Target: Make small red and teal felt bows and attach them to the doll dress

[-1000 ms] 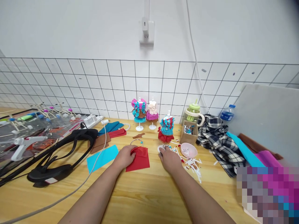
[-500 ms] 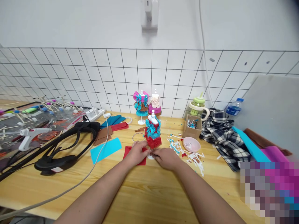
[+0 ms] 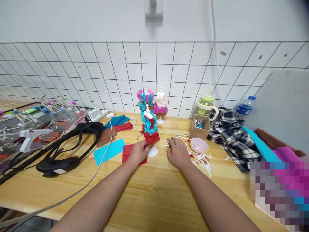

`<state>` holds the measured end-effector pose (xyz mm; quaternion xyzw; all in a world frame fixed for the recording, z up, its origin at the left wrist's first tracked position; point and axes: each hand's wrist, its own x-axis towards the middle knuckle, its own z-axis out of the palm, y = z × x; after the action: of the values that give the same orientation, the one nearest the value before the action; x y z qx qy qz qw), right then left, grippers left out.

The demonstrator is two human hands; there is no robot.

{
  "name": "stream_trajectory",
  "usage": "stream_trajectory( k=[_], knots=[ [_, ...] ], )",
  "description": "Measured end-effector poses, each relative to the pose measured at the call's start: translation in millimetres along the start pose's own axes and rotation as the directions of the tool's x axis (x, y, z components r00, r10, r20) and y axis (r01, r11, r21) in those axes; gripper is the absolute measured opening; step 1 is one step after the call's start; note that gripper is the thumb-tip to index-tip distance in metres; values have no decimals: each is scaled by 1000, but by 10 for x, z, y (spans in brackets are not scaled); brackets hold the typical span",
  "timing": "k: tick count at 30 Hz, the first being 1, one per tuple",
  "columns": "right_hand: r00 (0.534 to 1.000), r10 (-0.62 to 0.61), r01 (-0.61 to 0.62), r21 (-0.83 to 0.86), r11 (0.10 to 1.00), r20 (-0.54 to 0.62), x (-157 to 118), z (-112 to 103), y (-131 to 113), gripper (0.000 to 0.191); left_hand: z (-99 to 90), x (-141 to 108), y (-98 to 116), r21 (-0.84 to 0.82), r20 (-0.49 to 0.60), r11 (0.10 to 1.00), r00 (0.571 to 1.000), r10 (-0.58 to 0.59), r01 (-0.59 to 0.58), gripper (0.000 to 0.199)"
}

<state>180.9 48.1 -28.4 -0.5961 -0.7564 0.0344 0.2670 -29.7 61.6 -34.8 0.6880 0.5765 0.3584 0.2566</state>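
Observation:
A small white dress form wearing a red and turquoise crepe-paper dress stands slightly tilted in front of me, its round white base showing. My left hand is closed at the bottom of its skirt, thumb and fingers around the stand, which they partly hide. Beneath that hand lies a folded red paper piece. My right hand rests apart from the dress form, fingers spread and palm down, at the left edge of the white paper scraps. It covers part of them.
Two more dressed forms stand near the wall. Right are a pink bowl, cardboard box, green-lidded cup and plaid cloth. Left are turquoise paper, a black headset, a glue gun and a cable.
My right hand has left the dress form's stand and moved right to the scraps, its fingers spreading. The dress form has shifted left and tilted, with my left hand still at it.

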Motion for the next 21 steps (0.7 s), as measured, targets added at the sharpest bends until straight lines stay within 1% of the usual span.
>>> stream_trajectory(
  k=[1, 2, 3, 4, 5, 6, 7, 8, 9, 10, 11, 13, 18, 21],
  knots=[
    [997, 23, -16, 110, 994, -68, -7, -2, -62, 39, 5, -10, 26, 2, 1, 1000, 1000, 3, -3, 26],
    [993, 65, -37, 253, 967, -103, -16, -12, -140, 31, 10, -20, 54, 7, 2, 1000, 1000, 12, -12, 25],
    [986, 137, -86, 426, 901, -90, -27, -30, -231, 21, 13, -30, 82, 13, 5, 1000, 1000, 24, -24, 24],
    [978, 206, -151, 600, 785, -23, -40, -55, -326, 15, 14, -40, 109, 21, 8, 999, 999, 37, -38, 24],
    [968, 241, -210, 756, 621, 70, -56, -85, -420, 15, 12, -49, 134, 32, 15, 998, 999, 52, -53, 24],
    [958, 232, -255, 865, 432, 167, -74, -118, -505, 19, 10, -57, 156, 48, 22, 996, 997, 68, -69, 24],
    [949, 189, -296, 922, 251, 253, -93, -153, -578, 24, 7, -64, 174, 69, 31, 994, 996, 83, -85, 24],
    [936, 148, -336, 936, 100, 320, -113, -187, -635, 29, 3, -70, 187, 91, 40, 991, 994, 97, -100, 23],
    [921, 127, -369, 929, -22, 369, -130, -217, -677, 32, 1, -76, 198, 113, 48, 987, 993, 110, -115, 23],
    [908, 122, -387, 914, -122, 401, -146, -242, -704, 33, 1, -80, 204, 136, 53, 983, 991, 119, -126, 22],
    [897, 127, -394, 897, -200, 423, -157, -261, -719, 33, 2, -84, 209, 156, 55, 979, 991, 125, -132, 22],
    [881, 146, -392, 868, -306, 450, -169, -283, -726, 33, 7, -91, 214, 181, 57, 974, 990, 127, -136, 22],
    [854, 164, -370, 798, -476, 494, -154, -307, -716, 32, 25, -109, 232, 204, 42, 971, 992, 122, -128, 23],
    [817, 118, -401, 702, -588, 565, -138, -322, -705, 28, 31, -117, 242, 227, 22, 967, 993, 116, -118, 24]
  ],
)
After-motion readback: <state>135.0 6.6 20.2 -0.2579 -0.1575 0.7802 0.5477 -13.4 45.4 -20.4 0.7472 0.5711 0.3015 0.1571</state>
